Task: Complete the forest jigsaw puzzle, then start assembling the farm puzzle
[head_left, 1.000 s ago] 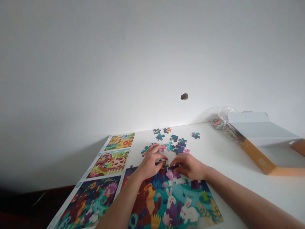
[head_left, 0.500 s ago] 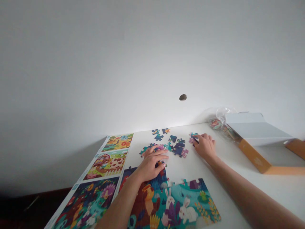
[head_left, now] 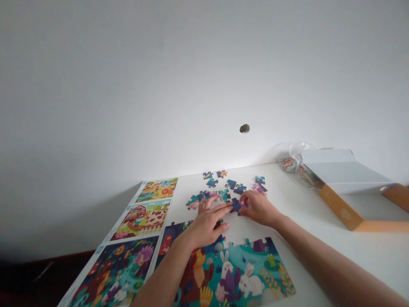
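My left hand (head_left: 207, 224) lies over the upper part of the joined puzzle (head_left: 236, 273), fingers spread, fingertips at loose pieces and at a dark blue piece (head_left: 235, 205). My right hand (head_left: 257, 207) pinches a pink-purple piece (head_left: 243, 204) beside that dark blue one. Teal and pink pieces (head_left: 194, 201) lie beyond my left hand. Further back are more loose pieces (head_left: 212, 183), and another small group (head_left: 260, 180) sits behind my right hand. The joined puzzle shows white rabbits and a brown animal; my left forearm covers part of it.
Three picture sheets (head_left: 153, 217) run along the table's left edge. An open orange and white box (head_left: 343, 209) stands at the right, with a clear plastic bag (head_left: 298, 164) of pieces beside it. A wall with a hole (head_left: 244, 128) rises behind.
My right hand has moved left, from the small group at the back right to the pink-purple piece. My left hand has shifted slightly right, its fingertips now at the dark blue piece.
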`<state>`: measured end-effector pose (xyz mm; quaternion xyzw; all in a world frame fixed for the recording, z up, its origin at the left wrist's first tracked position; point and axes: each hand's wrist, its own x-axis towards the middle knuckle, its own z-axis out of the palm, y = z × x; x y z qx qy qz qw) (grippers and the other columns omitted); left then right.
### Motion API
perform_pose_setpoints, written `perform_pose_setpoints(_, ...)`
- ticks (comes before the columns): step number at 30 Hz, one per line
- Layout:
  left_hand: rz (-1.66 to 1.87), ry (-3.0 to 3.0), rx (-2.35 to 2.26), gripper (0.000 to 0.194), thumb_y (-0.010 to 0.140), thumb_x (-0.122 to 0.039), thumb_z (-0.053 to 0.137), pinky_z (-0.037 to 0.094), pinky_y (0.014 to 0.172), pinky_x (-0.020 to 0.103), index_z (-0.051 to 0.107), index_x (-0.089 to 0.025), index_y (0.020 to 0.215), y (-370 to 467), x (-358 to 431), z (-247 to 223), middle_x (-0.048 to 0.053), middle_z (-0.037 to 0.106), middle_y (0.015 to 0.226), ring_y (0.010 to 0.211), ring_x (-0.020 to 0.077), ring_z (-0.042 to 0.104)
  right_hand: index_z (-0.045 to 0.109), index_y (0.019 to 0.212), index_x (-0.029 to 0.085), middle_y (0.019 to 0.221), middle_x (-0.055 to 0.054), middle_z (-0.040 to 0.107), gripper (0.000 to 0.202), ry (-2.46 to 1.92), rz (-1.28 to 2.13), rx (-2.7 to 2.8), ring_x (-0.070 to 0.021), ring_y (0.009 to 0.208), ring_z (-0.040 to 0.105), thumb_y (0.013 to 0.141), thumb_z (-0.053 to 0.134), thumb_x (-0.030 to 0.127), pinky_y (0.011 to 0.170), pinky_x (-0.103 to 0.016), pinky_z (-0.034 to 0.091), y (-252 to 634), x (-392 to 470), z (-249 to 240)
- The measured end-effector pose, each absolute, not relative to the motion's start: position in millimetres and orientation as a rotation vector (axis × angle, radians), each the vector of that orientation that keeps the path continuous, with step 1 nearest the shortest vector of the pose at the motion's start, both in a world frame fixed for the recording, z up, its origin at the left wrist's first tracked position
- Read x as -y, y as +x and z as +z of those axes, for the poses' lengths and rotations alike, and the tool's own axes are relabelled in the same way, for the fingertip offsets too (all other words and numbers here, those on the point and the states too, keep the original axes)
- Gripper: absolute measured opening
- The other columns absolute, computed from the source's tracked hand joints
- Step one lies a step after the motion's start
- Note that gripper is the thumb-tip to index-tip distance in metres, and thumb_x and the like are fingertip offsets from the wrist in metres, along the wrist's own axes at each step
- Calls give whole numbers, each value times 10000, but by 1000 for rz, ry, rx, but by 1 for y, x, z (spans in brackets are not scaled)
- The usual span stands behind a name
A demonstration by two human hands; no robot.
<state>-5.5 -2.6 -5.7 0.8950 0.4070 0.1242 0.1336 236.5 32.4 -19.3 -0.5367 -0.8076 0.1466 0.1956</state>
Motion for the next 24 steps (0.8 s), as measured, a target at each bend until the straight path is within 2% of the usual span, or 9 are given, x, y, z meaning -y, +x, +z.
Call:
perform_pose_setpoints(2,392,2573,-1250,484,906,-345,513,201,1130,566,458,-339,1386,-7,1,-8,-24,481,1445,1397,310,224,590,1135,226,951,-31,656,409,-1517,409,2283,-240,936,599,762,743,295,846,-350,349,238,-31,-17)
perform_pose_setpoints(4,445,2559,-1300,456,913,-335,502,224,1118,568,484,-328,1369,-10,-1,-10,-10,500,1428,1373,310,260,578,1171,234,995,-48,655,427,-1516,384,2344,-257,987,586,774,724,288,868,-364,336,241,-29,-13)
perform_pose_setpoints(8,526,2578,-1303,408,916,-308,500,252,1111,548,544,-301,1321,-13,-4,-16,17,535,1392,1332,293,316,633,973,210,992,-68,652,228,-1549,268,2409,-268,1003,572,781,716,301,874,-363,325,245,-25,-8)
perform_pose_setpoints(13,507,2574,-1340,399,896,-324,538,257,1103,557,567,-323,1294,-13,-5,-19,-5,528,1402,1331,305,311,631,815,176,930,-90,640,266,-1594,232,2412,-273,934,586,739,767,390,807,-336,357,245,-26,-8)
perform_pose_setpoints(16,489,2583,-1339,395,891,-329,547,261,1102,557,576,-322,1284,-14,-5,-19,-6,526,1404,1337,308,302,621,782,187,797,-37,654,191,-1555,395,2409,-220,782,609,732,767,299,676,-280,367,243,-27,-8)
perform_pose_setpoints(19,498,2594,-1320,391,893,-333,546,267,1104,547,582,-307,1281,-15,-6,-18,2,532,1397,1341,308,304,626,908,197,695,12,651,182,-1491,559,2354,-181,666,602,753,720,179,583,-249,349,244,-29,-6)
perform_pose_setpoints(22,494,2593,-1319,384,906,-339,524,270,1104,544,581,-302,1284,-16,-6,-17,3,529,1400,1340,304,314,656,949,201,746,-3,660,143,-1363,551,2348,-173,689,608,840,601,126,639,-255,386,252,-31,1)
perform_pose_setpoints(24,500,2589,-1320,378,906,-336,523,275,1100,546,586,-304,1277,-16,-6,-17,4,531,1398,1342,303,316,678,976,209,843,-30,657,175,-1250,516,2414,-188,769,612,829,616,136,705,-269,407,261,-31,8)
